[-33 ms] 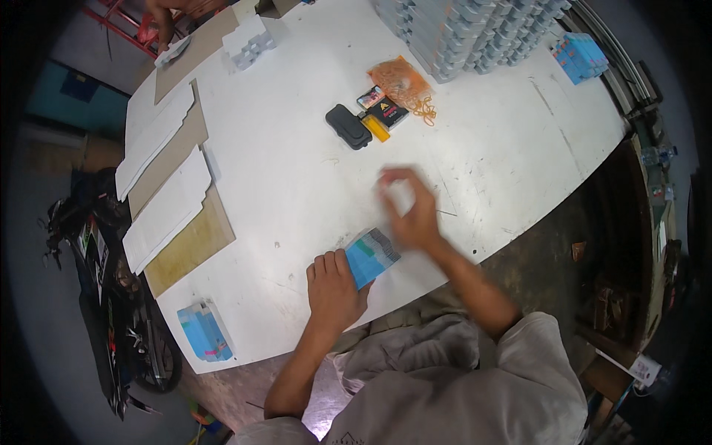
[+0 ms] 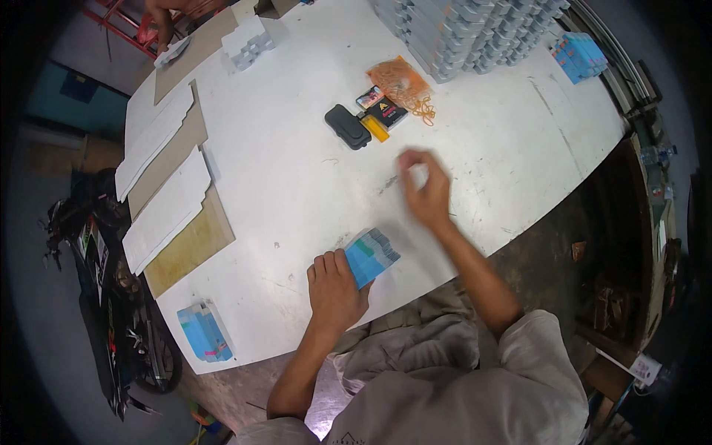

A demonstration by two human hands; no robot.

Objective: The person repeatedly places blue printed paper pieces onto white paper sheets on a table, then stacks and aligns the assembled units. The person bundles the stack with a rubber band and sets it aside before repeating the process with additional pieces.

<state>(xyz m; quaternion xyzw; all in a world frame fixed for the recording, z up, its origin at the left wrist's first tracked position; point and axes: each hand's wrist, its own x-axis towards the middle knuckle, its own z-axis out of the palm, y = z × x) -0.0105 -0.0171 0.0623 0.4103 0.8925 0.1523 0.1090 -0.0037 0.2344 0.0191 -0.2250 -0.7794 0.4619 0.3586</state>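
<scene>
From where I stand, the person sits at the near edge of the white table (image 2: pixel 297 194), with a sheaf of blue printed cards (image 2: pixel 369 258) lying just inside that edge. The left hand (image 2: pixel 334 289) holds it: fingers closed over one end, thumb along the side nearest the body, the free end jutting out toward the right and looking slightly stepped. The right hand (image 2: pixel 430 194) hangs above the table beyond that end, apart from the sheaf, thumb and forefinger curled into a loop with a gap inside. It is blurred, and I cannot tell whether the fingertips meet or pinch anything thin.

To handle this well, I'd say, the left grip should be firm but not crushing, pressing the layers flat so they don't slide over one another. The stepped end would be better squared against the tabletop, and the right hand is best brought in from that open end, where no left fingers are in the way.

Another blue bundle (image 2: pixel 204 332) sits at the table's near left corner. Toward the far edge lie an orange bag (image 2: pixel 397 80), loose rubber bands (image 2: pixel 425 113) spilling beside it, and a black case (image 2: pixel 347 126).
</scene>
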